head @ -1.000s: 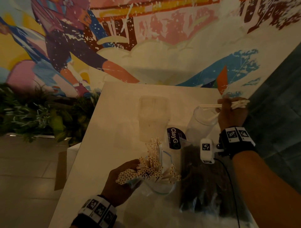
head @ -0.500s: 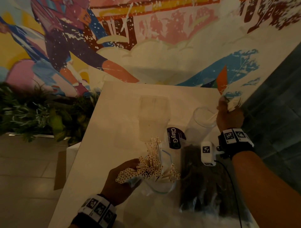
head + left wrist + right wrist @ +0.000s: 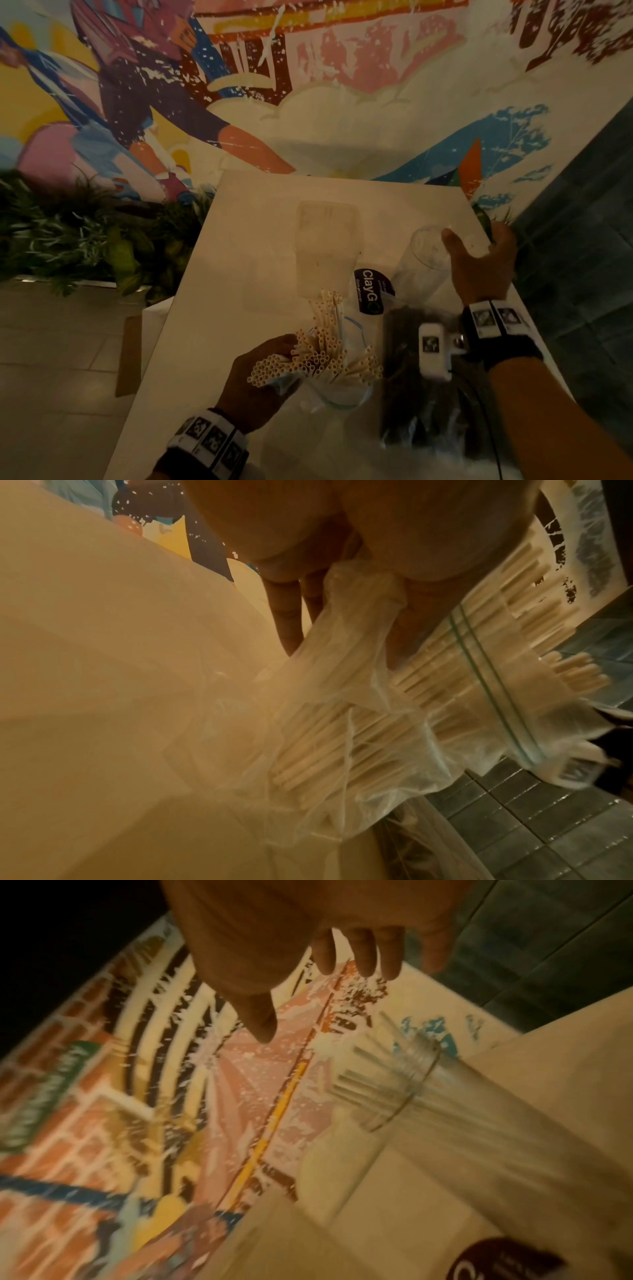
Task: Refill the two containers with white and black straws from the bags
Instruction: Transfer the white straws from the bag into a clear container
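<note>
My left hand [image 3: 253,383] grips the gathered mouth of the clear plastic zip bag of white paper straws [image 3: 318,353]. Fingers and thumb are curled round the bunched film, so the straw ends fan up and out just beside my knuckles. I judge I hold it propped like this so that the open ends stay within reach of the other hand. From the left wrist view, the bag's body [image 3: 359,723] trails away under my fingers [image 3: 287,615] onto the pale tabletop [image 3: 260,212].

My right hand [image 3: 479,260] holds nothing. Its fingers are spread and relaxed, with the thumb stretched out over the rim of the tall clear round glass container [image 3: 424,260]. That glass stands just under and ahead of my palm. In the right wrist view it shows as a blurred clear cylinder [image 3: 411,1085] below my fingertips [image 3: 366,958], with pale streaks inside that may be white straws; I cannot be sure.

The second container, a frosted rectangular plastic tub [image 3: 327,246], stands farther out, between my two hands. I cannot tell what it holds. The bag of black straws [image 3: 407,377] lies flat under my right wrist, touching the white straws' bag. A dark round label reading "ClayGo" [image 3: 371,291] sits between the bags and the glass.

By my reckoning the white refill is under way and the black straws are untouched.
</note>
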### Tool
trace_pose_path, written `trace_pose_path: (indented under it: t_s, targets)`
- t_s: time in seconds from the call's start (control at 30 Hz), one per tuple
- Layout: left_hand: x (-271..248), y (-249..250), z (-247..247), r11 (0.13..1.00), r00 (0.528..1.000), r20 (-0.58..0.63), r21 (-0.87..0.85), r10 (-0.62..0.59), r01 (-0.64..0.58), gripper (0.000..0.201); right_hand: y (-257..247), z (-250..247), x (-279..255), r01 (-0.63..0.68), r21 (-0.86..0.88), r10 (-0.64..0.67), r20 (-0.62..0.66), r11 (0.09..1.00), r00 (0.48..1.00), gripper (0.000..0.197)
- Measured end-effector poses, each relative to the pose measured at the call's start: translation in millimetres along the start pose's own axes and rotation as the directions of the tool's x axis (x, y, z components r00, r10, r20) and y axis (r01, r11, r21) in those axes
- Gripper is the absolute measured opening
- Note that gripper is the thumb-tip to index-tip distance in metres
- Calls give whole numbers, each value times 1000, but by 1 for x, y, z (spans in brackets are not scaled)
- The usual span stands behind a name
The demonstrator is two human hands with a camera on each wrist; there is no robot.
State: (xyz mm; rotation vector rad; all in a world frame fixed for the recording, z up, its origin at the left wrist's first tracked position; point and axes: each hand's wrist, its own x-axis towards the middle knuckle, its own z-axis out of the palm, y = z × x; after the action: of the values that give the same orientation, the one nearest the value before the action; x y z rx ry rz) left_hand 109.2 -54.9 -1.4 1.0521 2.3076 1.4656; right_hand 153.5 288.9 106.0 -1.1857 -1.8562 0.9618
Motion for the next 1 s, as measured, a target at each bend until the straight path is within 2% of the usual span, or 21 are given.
trace_pose_path:
  t_s: [0.03,0.07,0.1,0.13,0.2,0.23,0.27,0.3,0.4,0.43,0.47,0.6,0.67,0.73,0.83,0.9,0.93,1.0]
  targets:
    - [0,1,1,1000,1000,-10,-4,5,-5,38,0,-3,-16,53,23,-54,22,998,998,76]
    - [0,2,1,1000,1000,-20,-17,14,-14,37,-2,-8,-34,106,24,-108,98,994,989,66]
    - [1,3,1,999,1000,-26,-45,14,-15,37,-1,-13,-52,139,29,-142,238,990,961,58]
    - [1,5,0,998,1000,-24,-68,13,-14,36,0,-18,-69,128,66,-144,417,990,897,56]
    - [1,7,-1,996,1000,-20,-81,21,-23,36,1,-23,-98,-14,154,-103,720,988,686,70]
    - [0,7,-1,996,999,-22,-84,26,-28,36,1,-22,-108,-82,174,-92,798,981,596,77]
    - [0,6,-1,996,1000,-22,-89,23,-24,37,1,-19,-114,-123,179,-83,831,976,550,81]
    - [-1,6,-2,996,1000,-22,-87,18,-20,38,0,-14,-118,-151,190,-79,836,970,543,80]
    - [-2,8,-3,997,998,-28,-61,49,-51,38,-9,10,-113,-259,255,-51,797,931,601,67]
    - [-1,10,-4,997,997,-25,-29,68,-69,38,-13,19,-109,-303,260,-25,795,917,606,62]
    - [0,13,-5,997,997,-16,-3,80,-80,39,-18,26,-106,-333,249,-6,809,909,588,55]
    - [2,15,-5,997,997,-5,-4,81,-81,40,-25,48,-100,-373,93,70,913,923,401,38]
    - [2,12,-4,993,995,1,64,95,-95,37,-20,46,-102,-418,74,91,928,905,362,35]
    - [2,9,-4,995,996,-1,56,85,-85,36,-15,41,-103,-416,82,73,936,906,344,31]
    - [4,9,-4,997,998,-11,38,69,-69,37,-12,23,-106,-296,65,27,955,953,296,48]
    - [4,10,-5,996,997,-13,30,81,-81,37,-8,7,-109,-311,70,9,969,948,246,66]
    - [4,11,-5,995,995,-12,33,97,-97,36,-6,-2,-110,-327,70,-3,980,942,201,73]
    - [5,12,-5,995,995,-8,19,101,-101,32,0,-14,-113,-321,70,-24,989,944,148,79]
